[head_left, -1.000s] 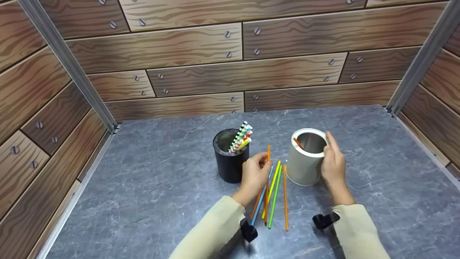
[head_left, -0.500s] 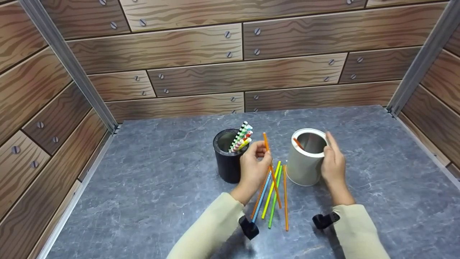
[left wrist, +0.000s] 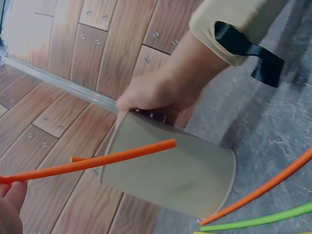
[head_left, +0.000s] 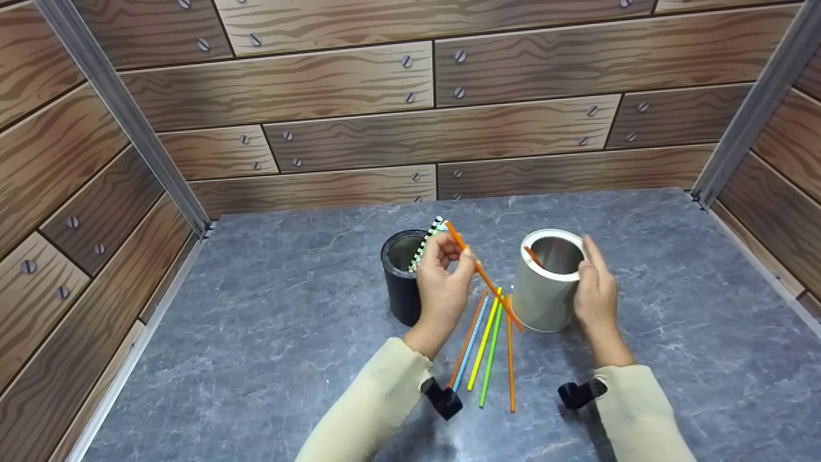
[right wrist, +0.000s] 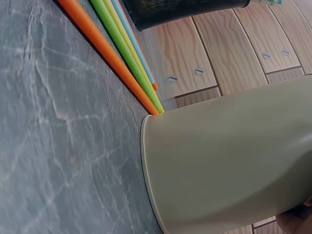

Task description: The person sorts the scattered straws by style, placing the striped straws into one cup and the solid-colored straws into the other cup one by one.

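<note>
My left hand [head_left: 442, 289] pinches an orange straw [head_left: 490, 285] near its upper part, between thumb and fingertips. The straw slants down to the right, above the table. With my right hand [head_left: 596, 298] I hold the right side of a grey-white can [head_left: 542, 305], which stands upright. Inside the can's rim leans another orange straw [head_left: 532, 256]. Behind my left hand stands a black cup [head_left: 403, 298] with patterned straws [head_left: 420, 250], partly hidden by the hand. The left wrist view shows the held straw [left wrist: 122, 155] across the can's side [left wrist: 175, 175].
Several loose straws lie fanned on the marbled table [head_left: 269, 333] between the cup and the can, among them a green straw [head_left: 489, 359], a yellow straw [head_left: 477, 359] and an orange straw [head_left: 511, 378]. Wood-patterned walls [head_left: 359, 147] enclose the back and sides.
My left hand has lifted the orange straw off the loose ones and moved up and left, in front of the black cup. The straw now tilts toward the can. My right hand stays on the can.
</note>
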Motion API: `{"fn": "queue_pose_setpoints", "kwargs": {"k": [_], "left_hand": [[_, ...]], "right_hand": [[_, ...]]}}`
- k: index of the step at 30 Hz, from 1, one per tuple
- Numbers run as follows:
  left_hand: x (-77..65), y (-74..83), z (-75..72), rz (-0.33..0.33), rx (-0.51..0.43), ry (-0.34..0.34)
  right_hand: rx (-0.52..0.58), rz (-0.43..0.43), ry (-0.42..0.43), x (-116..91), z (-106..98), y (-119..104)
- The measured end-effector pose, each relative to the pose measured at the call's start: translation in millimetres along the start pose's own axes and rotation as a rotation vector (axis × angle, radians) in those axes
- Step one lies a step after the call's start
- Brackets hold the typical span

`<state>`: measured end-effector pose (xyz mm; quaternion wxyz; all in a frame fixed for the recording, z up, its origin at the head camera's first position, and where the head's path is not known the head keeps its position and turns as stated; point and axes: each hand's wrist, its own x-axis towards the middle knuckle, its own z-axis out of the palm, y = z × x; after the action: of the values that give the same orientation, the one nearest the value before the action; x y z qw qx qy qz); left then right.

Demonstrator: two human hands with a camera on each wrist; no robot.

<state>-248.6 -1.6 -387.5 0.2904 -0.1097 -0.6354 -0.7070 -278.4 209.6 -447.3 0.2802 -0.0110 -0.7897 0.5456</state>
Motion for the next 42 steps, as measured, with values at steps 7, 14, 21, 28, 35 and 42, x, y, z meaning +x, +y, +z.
{"fn": "queue_pose_setpoints", "kwargs": {"k": [7, 14, 21, 28, 35, 42], "left_hand": [[2.2, 5.3, 1.1, 0.007, -0.153, 0.042], [1.6, 10.3, 3.2, -0.031, -0.321, 0.064], [-1.7, 9.0, 7.1, 0.090, -0.359, 0.002], [-7.0, -1.7, 15.3, 0.142, -0.277, -0.069], [-10.9, -10.1, 22.3, 0.128, -0.133, -0.123], [-11.7, -16.3, 25.9, 0.068, -0.070, -0.172]], "right_hand": [[0.004, -0.012, 0.008, 0.5, 0.8, 1.2], [-0.001, -0.003, 0.008, 0.7, 0.5, 1.5], [-0.008, 0.026, -0.007, 0.7, -0.4, 0.6], [-0.019, 0.018, 0.004, 0.4, 0.5, 1.2], [-0.009, 0.013, 0.002, 0.4, 0.3, 1.3], [-0.014, -0.001, 0.009, 0.1, 0.3, 1.3]]}}
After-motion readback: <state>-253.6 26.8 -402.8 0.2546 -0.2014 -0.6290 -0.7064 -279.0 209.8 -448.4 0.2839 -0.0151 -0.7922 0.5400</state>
